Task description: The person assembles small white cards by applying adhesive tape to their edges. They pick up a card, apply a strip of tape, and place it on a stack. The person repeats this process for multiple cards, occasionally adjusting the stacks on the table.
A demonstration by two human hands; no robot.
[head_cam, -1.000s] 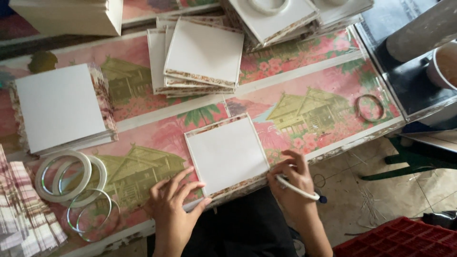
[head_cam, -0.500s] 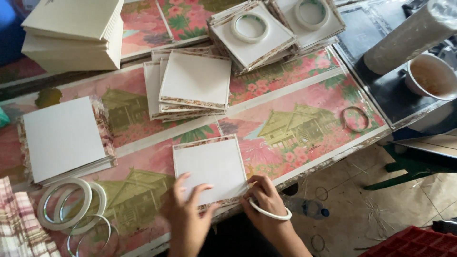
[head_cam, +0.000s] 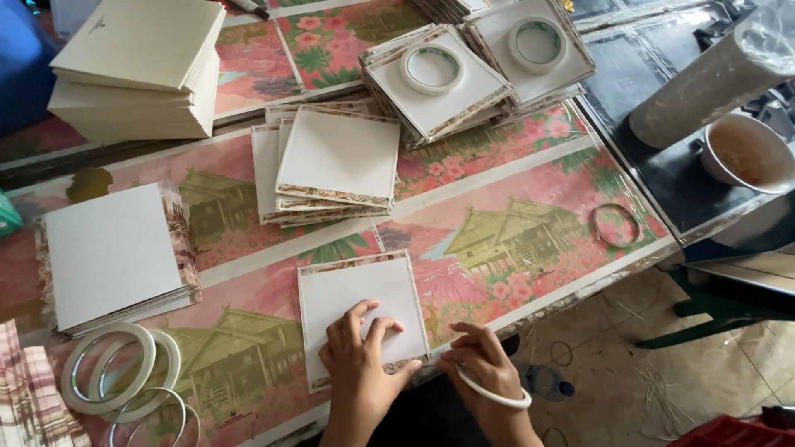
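Since the earlier frames the right hand (head_cam: 484, 364) has dropped its grip from the card's edge to the near edge of the surface (head_cam: 530, 174), and a thin white tape ring (head_cam: 494, 394) now sits pinched in its closed fingers, where a second ago it held something pen-like. Beside it, the left hand (head_cam: 360, 356) lies flat with fingers spread on the lower part of a square white card (head_cam: 360, 310), whose patterned border shows along its sides; the card rests close to the near edge, roughly at its middle. At the near left corner lie several large empty tape rings (head_cam: 108, 377), overlapping one another, with a striped cloth (head_cam: 25, 406) beyond them at the very edge. Further along the left side a stack of white square cards (head_cam: 112, 252) sits slightly fanned. Towards the middle of the surface another stack of cards (head_cam: 335, 161) lies skewed. A lone thin ring (head_cam: 617, 225) lies near the right edge. At the far side two more piles (head_cam: 480, 66) each carry a roll of tape (head_cam: 432, 68) on top, and a tall block of cream boards (head_cam: 137, 66) fills the far left corner. Off the right edge stand a metal pot (head_cam: 745, 153) and a wrapped roll (head_cam: 712, 79).
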